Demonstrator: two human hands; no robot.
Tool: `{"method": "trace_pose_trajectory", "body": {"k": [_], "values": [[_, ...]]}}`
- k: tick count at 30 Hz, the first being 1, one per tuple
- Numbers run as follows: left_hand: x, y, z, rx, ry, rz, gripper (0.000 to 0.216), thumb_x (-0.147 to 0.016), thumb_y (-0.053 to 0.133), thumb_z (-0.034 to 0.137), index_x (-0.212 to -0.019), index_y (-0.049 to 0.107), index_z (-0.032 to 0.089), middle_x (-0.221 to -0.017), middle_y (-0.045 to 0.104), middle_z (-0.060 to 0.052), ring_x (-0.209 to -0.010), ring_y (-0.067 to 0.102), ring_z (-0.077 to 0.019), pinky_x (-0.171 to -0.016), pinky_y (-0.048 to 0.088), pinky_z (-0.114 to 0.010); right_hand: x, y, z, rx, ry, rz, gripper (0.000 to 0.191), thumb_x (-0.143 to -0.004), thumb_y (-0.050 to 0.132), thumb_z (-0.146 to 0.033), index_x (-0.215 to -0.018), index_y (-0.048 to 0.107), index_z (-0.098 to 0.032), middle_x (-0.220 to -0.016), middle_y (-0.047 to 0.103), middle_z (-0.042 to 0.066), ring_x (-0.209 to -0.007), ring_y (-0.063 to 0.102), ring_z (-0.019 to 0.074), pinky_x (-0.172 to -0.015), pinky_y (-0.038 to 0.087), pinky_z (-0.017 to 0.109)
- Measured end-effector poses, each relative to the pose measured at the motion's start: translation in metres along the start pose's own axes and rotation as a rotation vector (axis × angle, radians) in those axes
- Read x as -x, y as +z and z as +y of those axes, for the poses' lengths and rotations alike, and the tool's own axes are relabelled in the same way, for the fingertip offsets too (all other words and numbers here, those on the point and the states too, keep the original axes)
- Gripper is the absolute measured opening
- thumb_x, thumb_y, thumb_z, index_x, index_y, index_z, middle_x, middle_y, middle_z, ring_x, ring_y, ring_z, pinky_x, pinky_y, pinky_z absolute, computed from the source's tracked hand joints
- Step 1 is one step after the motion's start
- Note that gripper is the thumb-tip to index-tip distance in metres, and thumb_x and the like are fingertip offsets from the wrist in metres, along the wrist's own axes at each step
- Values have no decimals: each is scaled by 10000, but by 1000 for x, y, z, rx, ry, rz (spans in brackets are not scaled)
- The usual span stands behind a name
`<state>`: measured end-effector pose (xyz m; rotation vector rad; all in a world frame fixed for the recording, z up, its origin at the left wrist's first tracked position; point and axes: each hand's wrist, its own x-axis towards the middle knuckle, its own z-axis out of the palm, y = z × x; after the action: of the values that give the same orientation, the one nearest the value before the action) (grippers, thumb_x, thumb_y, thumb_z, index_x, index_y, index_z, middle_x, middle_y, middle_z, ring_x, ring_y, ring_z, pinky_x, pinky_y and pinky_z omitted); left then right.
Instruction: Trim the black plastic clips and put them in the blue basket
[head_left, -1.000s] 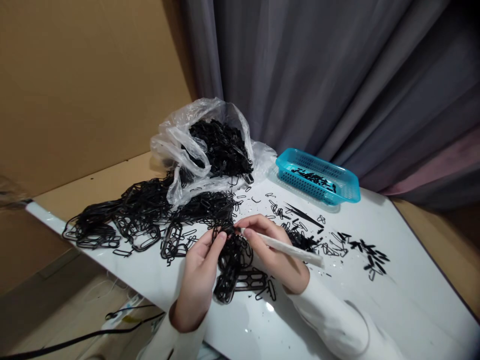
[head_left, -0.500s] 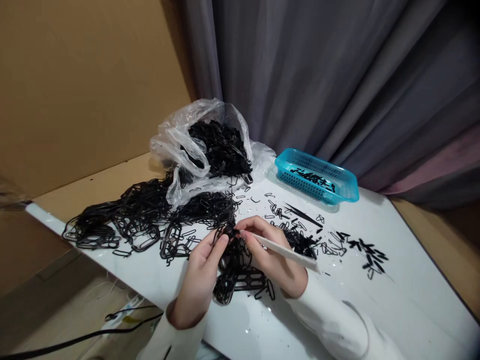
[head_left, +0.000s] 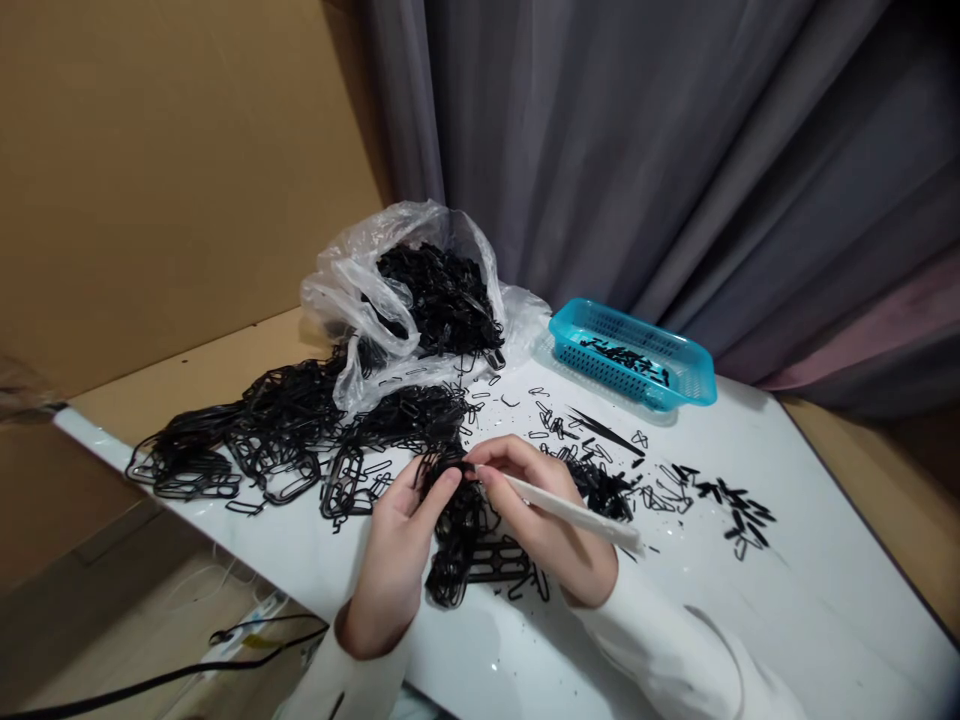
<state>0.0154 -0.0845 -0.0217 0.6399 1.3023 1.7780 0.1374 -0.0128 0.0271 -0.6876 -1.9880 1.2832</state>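
My left hand is closed, thumb and fingers pinching part of a tangled bunch of black loop-shaped strips. Pinched in my right hand is a long, flat white tool; its tip meets the black strips at the left fingertips and is too small to make out. The bunch hangs down between both hands onto the table. A flat black lattice of joined loops lies just below my right hand.
Black strips are heaped at left before a clear plastic bag full of black pieces. Black tweezers lie among loose loops right of my hands. A blue basket holds small black pieces. More pieces lie scattered on the white table.
The white tool's outer end has shifted slightly right and down with my right hand. My left fingers have shifted a little on the black strips; both hands keep their hold.
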Motion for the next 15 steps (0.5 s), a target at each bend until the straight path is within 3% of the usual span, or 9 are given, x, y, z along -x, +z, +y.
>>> {"method": "trace_pose_trajectory", "body": {"k": [5, 15], "values": [[1, 5, 8, 145, -55, -9, 261, -760, 758, 350, -963, 654, 223, -995, 699, 10, -1033, 615, -176, -904, 489, -237, 1, 1, -1, -41, -6, -5, 101, -901, 540, -212, -955, 626, -211, -908, 693, 2, -820, 646, 105, -723, 488, 220], [1, 8, 12, 211, -119, 64, 322, -699, 802, 361, -943, 661, 206, -974, 710, -7, -1071, 624, -215, -865, 502, -243, 1, 0, 0, -77, 14, -14, 112, -916, 535, -238, -978, 626, -217, -936, 691, 14, -858, 654, 129, -747, 494, 252]]}}
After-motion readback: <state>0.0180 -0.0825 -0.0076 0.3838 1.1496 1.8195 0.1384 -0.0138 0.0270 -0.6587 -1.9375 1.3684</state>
